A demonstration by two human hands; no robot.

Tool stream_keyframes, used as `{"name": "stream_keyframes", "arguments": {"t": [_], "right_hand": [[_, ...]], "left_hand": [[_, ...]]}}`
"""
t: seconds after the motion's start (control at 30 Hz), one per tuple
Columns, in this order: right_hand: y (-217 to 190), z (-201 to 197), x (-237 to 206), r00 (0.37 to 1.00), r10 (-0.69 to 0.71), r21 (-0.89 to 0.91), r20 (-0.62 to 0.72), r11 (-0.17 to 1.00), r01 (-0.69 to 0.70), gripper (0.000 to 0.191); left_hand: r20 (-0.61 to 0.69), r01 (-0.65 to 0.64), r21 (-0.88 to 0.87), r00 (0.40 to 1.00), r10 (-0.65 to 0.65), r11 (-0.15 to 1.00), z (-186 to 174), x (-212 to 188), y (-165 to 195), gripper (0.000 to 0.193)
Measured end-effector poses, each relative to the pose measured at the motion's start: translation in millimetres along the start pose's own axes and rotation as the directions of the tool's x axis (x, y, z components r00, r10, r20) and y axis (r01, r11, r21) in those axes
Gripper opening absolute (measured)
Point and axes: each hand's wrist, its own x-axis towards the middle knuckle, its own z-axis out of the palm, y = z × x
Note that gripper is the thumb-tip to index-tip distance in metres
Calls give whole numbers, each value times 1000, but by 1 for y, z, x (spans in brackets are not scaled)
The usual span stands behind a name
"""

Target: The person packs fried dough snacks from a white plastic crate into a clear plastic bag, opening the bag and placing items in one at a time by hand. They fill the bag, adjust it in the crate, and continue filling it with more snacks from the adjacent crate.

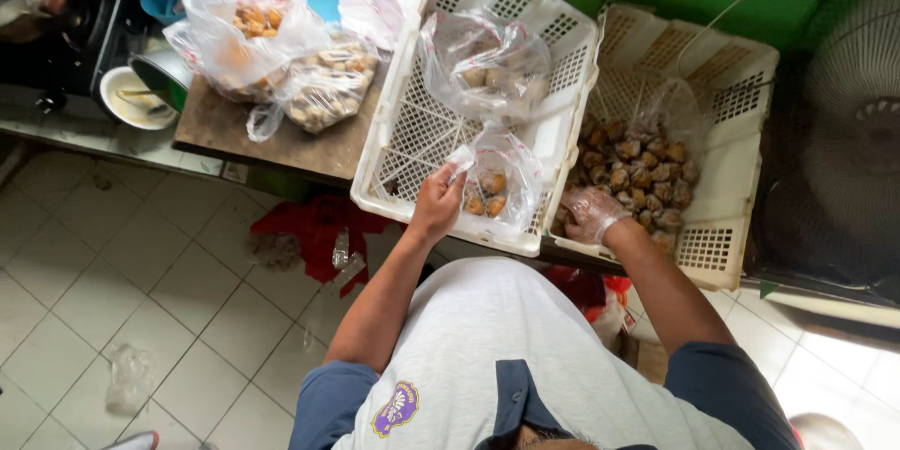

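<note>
Left hand pinches open a small clear bag over the white crate; gloved right hand rests among brown pieces in the neighbouring crate

clear bag, few brown pieces

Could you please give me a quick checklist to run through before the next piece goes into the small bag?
1. Small plastic bag held at its rim by the left hand: ok.
2. Bag mouth open wide enough: cannot tell.
3. Right hand gloved and down on the brown pieces: ok.
4. A piece gripped in the right fingers: cannot tell.
5. Bag hangs over the white crate, so drops land inside: ok.
6. Floor free of litter underfoot: not ok, wrappers lie there.
</note>
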Motion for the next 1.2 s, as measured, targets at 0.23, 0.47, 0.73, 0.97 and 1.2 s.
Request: {"name": "stream_keyframes", "arguments": {"t": [0.23, 0.47, 0.73, 0.97, 1.2], "right_hand": [[-13, -25, -14, 917, 184, 880, -355, 395, 262, 41], [-100, -22, 60, 986, -53, 707, -158, 691, 150, 33], [-139, -5, 79, 813, -343, 496, -470, 660, 565, 29], [-45, -18, 7, 881, -25, 370, -472, 902, 224, 21], [51, 14, -51, 982, 158, 41, -107, 987, -155, 58]], "left_hand": [[-33, 291, 123, 957, -290, 949, -5, -4, 21, 31], [-22, 139, 147, 990, -137, 979, -6, -4, 23, 22], [-29, 224, 75, 975, -222, 972, -6, -7, 21, 20], [-9, 212, 54, 977, -212, 976, -10, -7, 22, 20], [-30, 310, 38, 951, -309, 950, -6, -9, 25, 19]]}}
